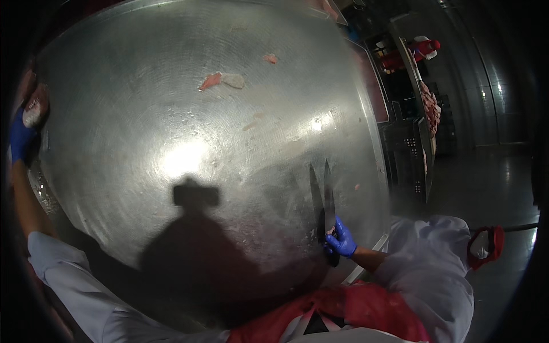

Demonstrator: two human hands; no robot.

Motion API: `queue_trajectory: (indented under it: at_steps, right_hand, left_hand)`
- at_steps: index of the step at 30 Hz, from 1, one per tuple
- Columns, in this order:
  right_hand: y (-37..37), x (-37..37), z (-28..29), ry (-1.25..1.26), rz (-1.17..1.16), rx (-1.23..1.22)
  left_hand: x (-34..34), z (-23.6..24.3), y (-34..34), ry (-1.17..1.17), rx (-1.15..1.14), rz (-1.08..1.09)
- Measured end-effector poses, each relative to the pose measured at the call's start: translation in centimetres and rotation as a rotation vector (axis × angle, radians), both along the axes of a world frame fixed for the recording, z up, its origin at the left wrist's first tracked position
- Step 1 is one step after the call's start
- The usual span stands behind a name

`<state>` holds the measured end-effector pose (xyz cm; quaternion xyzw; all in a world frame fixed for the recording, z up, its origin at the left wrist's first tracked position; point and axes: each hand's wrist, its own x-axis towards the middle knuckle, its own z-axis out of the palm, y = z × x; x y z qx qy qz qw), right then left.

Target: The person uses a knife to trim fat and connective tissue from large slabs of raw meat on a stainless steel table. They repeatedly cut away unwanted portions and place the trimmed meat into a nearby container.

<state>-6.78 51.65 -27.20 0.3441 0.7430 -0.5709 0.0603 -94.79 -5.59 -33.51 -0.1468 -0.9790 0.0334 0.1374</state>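
Note:
At the far left edge, my left hand point(22, 133), in a blue glove, is closed on a piece of raw meat point(36, 104), partly hidden by the dark rim of the picture. My right hand point(340, 240), also gloved in blue, grips a long knife point(328, 194), its blade pointing away from me over the steel table point(114, 103) and casting a dark shadow beside it. Two small scraps, one of pink meat point(210, 81) with a pale part point(232, 80), the other pink point(271, 59), lie on the upper middle of the steel.
A co-worker in a red cap point(489, 246) is close at the right. Another person in red point(420, 50) stands farther off, by a counter heaped with meat point(430, 108). A dark perforated unit point(409, 160) and a reddish tray point(372, 80) line the table's right side.

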Motion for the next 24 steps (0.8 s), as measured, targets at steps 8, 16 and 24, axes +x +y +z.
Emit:
queue_trajectory:
  at_steps: [8, 16, 24]
  right_hand:
    - [0.0, -1.2, 1.4, 0.042, 0.021, -0.023]
    - [0.8, -1.3, -1.4, 0.091, -0.022, 0.064]
    - [1.0, 2.8, -0.8, 0.241, -0.256, -0.229]
  left_hand:
    - [23.3, 6.6, 8.3, -0.245, 0.460, -0.365]
    - [50.4, 15.1, 23.2, -0.425, 0.761, -0.761]
    - [70.9, 13.3, 24.4, -0.727, 0.379, -0.914]
